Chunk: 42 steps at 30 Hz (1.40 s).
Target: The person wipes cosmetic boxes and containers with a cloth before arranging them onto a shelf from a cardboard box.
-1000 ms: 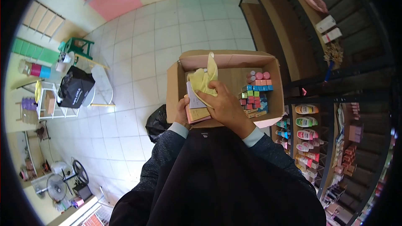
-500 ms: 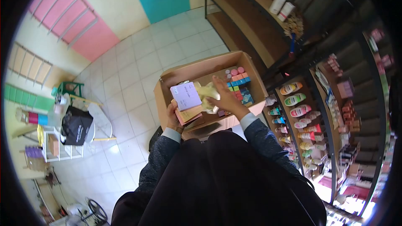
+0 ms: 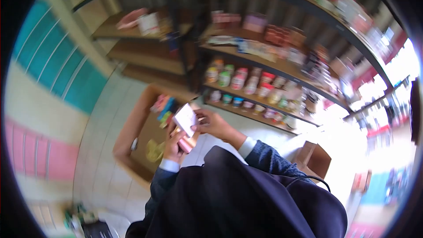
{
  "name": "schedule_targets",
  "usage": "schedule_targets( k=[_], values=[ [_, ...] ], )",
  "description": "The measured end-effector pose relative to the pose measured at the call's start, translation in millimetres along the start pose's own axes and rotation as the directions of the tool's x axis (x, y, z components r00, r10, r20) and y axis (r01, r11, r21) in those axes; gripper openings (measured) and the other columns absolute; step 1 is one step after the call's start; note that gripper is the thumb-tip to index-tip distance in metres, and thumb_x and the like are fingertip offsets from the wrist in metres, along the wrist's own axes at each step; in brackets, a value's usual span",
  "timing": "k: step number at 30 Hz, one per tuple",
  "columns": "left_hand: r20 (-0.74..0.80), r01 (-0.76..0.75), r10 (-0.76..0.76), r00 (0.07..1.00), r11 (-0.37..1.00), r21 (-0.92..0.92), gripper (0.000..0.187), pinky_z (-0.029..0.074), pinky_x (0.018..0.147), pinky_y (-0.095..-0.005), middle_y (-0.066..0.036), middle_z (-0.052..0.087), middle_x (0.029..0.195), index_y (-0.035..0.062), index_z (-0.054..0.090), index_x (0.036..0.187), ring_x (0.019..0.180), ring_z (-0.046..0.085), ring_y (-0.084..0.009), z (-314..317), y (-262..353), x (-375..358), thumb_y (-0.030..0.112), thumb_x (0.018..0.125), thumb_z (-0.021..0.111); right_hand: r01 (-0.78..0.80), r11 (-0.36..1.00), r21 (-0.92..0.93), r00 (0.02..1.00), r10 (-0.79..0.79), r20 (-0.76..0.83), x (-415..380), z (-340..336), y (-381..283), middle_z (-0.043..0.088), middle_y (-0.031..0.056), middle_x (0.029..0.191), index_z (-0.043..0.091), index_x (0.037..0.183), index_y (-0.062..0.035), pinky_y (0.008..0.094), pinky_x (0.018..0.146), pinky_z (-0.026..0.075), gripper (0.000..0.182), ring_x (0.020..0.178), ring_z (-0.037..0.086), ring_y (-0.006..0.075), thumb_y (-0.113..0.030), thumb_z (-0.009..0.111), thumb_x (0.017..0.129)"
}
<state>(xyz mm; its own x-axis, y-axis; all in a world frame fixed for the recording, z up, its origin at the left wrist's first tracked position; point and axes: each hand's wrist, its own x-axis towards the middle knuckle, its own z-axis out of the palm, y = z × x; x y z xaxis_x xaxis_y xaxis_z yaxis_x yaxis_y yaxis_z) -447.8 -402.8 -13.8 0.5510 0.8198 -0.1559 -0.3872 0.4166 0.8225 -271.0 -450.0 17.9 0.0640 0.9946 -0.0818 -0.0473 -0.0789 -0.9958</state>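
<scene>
My left hand is wrapped around a small stack of flat boxes. A pale lilac box lies on top, and an orange-pink box shows beneath it. My right hand pinches the right edge of the lilac box. Behind and to the left of my hands stands an open cardboard carton. Inside it are small colourful boxes and a crumpled yellowish piece. Motion blur hides the print on the boxes.
Shelves with several rows of bottles run along the far side. A brown shelf unit stands at the upper left. Another open cardboard box sits on the floor at right. A black bag shows at the lower left.
The view has swung right toward the shelves. My right hand has let go of the yellowish piece, now in the carton, and has come to the lilac box. My left hand still holds the stack.
</scene>
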Motion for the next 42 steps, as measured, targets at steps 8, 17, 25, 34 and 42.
schedule_targets(
  k=[8,17,25,34,42],
  values=[
    [0.516,0.310,-0.208,0.831,0.944,-0.117,0.076,0.041,0.093,-0.0442,-0.015,0.041,0.127,0.0099,0.023,0.136,0.115,0.043,-0.0279,175,-106,-19,0.029,0.073,0.060,-0.089,0.963,0.254,0.885,0.194,-0.424,-176,-185,21,0.052,0.0085,0.103,0.042,0.117,-0.0023,0.0306,0.071,0.052,0.052,0.091,0.056,0.0184,-0.011,0.070,0.074],
    [0.546,0.571,-0.421,0.724,0.810,-0.132,0.067,0.038,0.096,-0.0447,-0.014,0.041,0.127,0.0094,0.033,0.132,0.116,0.042,-0.0294,266,-185,-20,0.031,0.074,0.058,0.166,0.939,0.300,0.414,0.210,-0.886,-378,-347,27,0.054,0.0069,0.100,0.043,0.122,-0.0076,0.0306,0.074,0.047,0.042,0.089,0.055,0.0163,-0.019,0.058,0.085],
    [0.533,0.613,-0.504,0.680,0.789,-0.036,0.065,0.041,0.092,-0.0460,-0.016,0.042,0.126,0.0074,0.035,0.130,0.113,0.045,-0.0297,313,-204,32,0.032,0.074,0.058,0.281,0.960,0.008,0.127,-0.029,-0.991,-397,-472,-2,0.060,0.0080,0.086,0.050,0.104,-0.0023,0.0234,0.061,0.046,0.040,0.073,0.058,0.0134,-0.023,0.070,0.077],
    [0.558,0.627,-0.518,0.648,0.779,-0.004,0.064,0.039,0.095,-0.0443,-0.014,0.041,0.127,0.0079,0.034,0.131,0.115,0.043,-0.0292,362,-216,95,0.030,0.076,0.058,0.109,0.993,-0.039,0.224,-0.063,-0.973,-313,-625,-24,0.062,0.0087,0.091,0.053,0.105,-0.0021,0.0256,0.065,0.048,0.034,0.082,0.060,0.0166,-0.021,0.066,0.080],
    [0.447,0.515,-0.452,0.772,0.857,-0.021,0.066,0.037,0.096,-0.0465,-0.015,0.039,0.128,0.0073,0.031,0.133,0.115,0.042,-0.0300,380,-242,109,0.032,0.077,0.056,-0.386,0.828,-0.407,0.263,-0.324,-0.909,-211,-736,2,0.063,0.0163,0.091,0.058,0.096,-0.0033,0.0354,0.075,0.047,0.029,0.086,0.061,0.0304,-0.021,0.065,0.075]
  ],
)
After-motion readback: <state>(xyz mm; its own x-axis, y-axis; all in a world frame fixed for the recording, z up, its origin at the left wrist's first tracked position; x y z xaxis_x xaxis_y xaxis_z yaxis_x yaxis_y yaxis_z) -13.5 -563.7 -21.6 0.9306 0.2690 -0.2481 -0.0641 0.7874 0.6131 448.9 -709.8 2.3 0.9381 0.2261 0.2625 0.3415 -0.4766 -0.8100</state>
